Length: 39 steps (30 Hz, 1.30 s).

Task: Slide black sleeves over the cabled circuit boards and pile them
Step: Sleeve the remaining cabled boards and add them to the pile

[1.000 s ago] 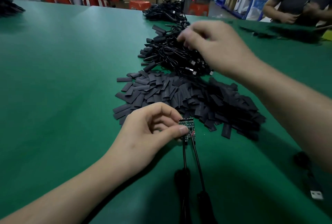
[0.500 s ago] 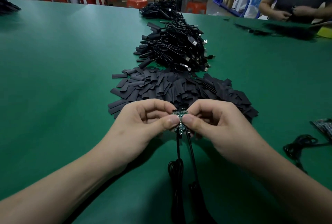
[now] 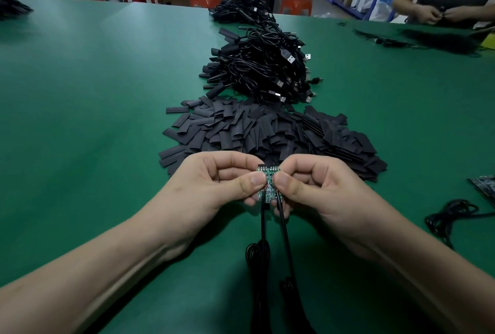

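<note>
Circuit boards point(image 3: 268, 183), two small green ones lying edge to edge, sit exactly between the hands, raised a little off the green table point(image 3: 93, 119). The left hand point(image 3: 214, 186) pinches the left board between thumb and curled forefinger; the right hand point(image 3: 321, 189) pinches the right board the same way, the thumb tips almost touching over the seam. Neither hand is nearer: each has its own board.

The boards' long axis runs away from the person. Their black cables point(image 3: 263, 226) leave the near ends and trail back between the forearms, so the far ends are the free ones. The pile of loose sleeves point(image 3: 267, 130) lies just beyond the knuckles, straight ahead. A sleeve would probably have to come from there and go on over a far end, drawn toward the person, once the pair is parted. The heap of sleeved cables point(image 3: 262, 65), with its USB plugs, lies farther ahead on the same line.

No brand, label or writing can be read on the boards or anywhere else.
</note>
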{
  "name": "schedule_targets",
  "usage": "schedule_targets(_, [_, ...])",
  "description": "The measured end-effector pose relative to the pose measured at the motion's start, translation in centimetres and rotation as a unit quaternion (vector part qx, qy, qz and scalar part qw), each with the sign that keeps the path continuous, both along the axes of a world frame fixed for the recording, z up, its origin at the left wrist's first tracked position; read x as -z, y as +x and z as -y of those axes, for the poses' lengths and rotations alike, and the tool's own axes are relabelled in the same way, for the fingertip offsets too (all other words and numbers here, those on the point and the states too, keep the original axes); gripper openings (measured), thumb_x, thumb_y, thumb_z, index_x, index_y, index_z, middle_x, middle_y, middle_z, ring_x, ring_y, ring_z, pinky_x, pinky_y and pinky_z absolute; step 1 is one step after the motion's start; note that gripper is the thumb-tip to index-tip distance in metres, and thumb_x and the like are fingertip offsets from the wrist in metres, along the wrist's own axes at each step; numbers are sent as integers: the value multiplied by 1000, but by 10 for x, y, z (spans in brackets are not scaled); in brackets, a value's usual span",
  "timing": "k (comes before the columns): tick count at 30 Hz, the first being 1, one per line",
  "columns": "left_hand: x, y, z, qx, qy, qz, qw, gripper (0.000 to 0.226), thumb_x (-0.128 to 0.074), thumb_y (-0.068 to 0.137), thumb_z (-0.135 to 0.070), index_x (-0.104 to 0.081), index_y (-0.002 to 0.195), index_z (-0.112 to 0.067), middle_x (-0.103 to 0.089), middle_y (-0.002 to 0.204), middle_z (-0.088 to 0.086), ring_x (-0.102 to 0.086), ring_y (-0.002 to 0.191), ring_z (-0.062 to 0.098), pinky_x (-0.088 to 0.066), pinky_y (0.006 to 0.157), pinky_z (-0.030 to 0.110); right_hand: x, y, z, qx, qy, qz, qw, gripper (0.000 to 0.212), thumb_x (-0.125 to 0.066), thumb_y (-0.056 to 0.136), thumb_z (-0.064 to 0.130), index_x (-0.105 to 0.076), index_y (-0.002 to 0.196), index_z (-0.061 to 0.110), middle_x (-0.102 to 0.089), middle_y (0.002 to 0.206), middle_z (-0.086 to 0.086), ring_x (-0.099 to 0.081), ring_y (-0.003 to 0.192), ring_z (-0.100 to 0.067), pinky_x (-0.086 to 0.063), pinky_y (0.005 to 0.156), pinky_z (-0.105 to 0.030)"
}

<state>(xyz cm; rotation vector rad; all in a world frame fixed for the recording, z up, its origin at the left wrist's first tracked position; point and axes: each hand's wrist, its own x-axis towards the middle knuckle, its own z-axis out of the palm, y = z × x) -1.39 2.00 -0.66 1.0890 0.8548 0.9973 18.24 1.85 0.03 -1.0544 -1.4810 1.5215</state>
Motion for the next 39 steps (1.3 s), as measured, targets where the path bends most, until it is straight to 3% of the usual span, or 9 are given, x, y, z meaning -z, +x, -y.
schedule_targets(14, [0, -1, 1, 9, -21, -13, 1000, 31, -80, 68, -18, -75, 95, -4, -73, 83, 15, -61, 62, 13, -54, 66, 18, 3, 0, 1, -23, -38, -44, 998, 10, -69, 84, 23, -73, 76, 18, -71, 77, -11, -65, 65, -18, -56, 64, -25])
schedule_targets(20, [-5, 0, 2, 10, -16, 9, 1000, 25, -82, 62, -22, -80, 86, -14, -75, 77, 8, -63, 58, 9, -54, 62, 16, 4, 0, -1, -29, -65, -76, 995, 10, -72, 84, 26, -77, 77, 20, -72, 77, -7, -67, 65, -13, -57, 65, -24])
schedule_targets(22, [-8, -1, 0, -7, 9, 14, 1000, 23, -82, 60, -24, -80, 82, -18, -75, 76, 6, -65, 58, 8, -54, 61, 16, 4, 1, -3, -4, -38, -19, 999, 13, -72, 83, 29, -77, 76, 20, -73, 74, -9, -65, 62, -13, -56, 62, -24])
schedule_targets(24, [-9, -4, -2, -33, 59, -5, 998, 22, -82, 60, -24, -79, 81, -19, -74, 73, 6, -65, 58, 10, -55, 61, 17, 5, 2, -3, 23, 34, 95, 995, 15, -72, 88, 30, -75, 77, 21, -73, 71, -6, -63, 60, -10, -52, 60, -21])
schedule_targets(26, [-8, -7, -3, -59, 111, -39, 991, 20, -82, 62, -24, -78, 82, -20, -73, 72, 5, -65, 61, 10, -55, 64, 17, 4, 3, -1, 54, 137, 203, 968, 12, -74, 86, 39, -76, 82, 28, -73, 74, 4, -63, 63, -1, -48, 60, -14])
schedule_targets(28, [-5, -8, -4, -82, 147, -73, 983, 18, -82, 63, -25, -78, 80, -24, -72, 71, 0, -63, 63, 8, -53, 65, 16, 3, 4, 2, 74, 231, 255, 936, 20, -71, 81, 51, -75, 92, 34, -71, 82, 11, -65, 73, -3, -48, 62, -14])
schedule_targets(32, [0, -6, -3, -103, 170, -88, 976, 16, -83, 64, -26, -77, 78, -25, -70, 69, -3, -58, 64, 5, -49, 63, 14, 4, 3, 6, 92, 325, 248, 908, 17, -72, 84, 47, -69, 92, 32, -59, 75, 7, -56, 68, -13, -42, 59, -15])
schedule_targets(36, [0, -4, 0, -109, 209, -122, 964, 16, -87, 66, -31, -76, 77, -24, -71, 71, 0, -60, 67, 10, -48, 65, 23, 7, -7, 10, 53, 301, 226, 925, 11, -68, 90, 44, -67, 90, 34, -61, 87, 9, -61, 82, -17, -49, 66, -30])
schedule_targets(39, [-8, -11, -6, -154, 259, -162, 940, 19, -75, 84, -41, -76, 81, -23, -72, 73, -8, -59, 61, -1, -45, 58, 11, 0, -9, 12, 44, 264, 161, 950, 14, -70, 93, 34, -69, 80, 27, -66, 81, 2, -63, 72, -11, -49, 62, -25])
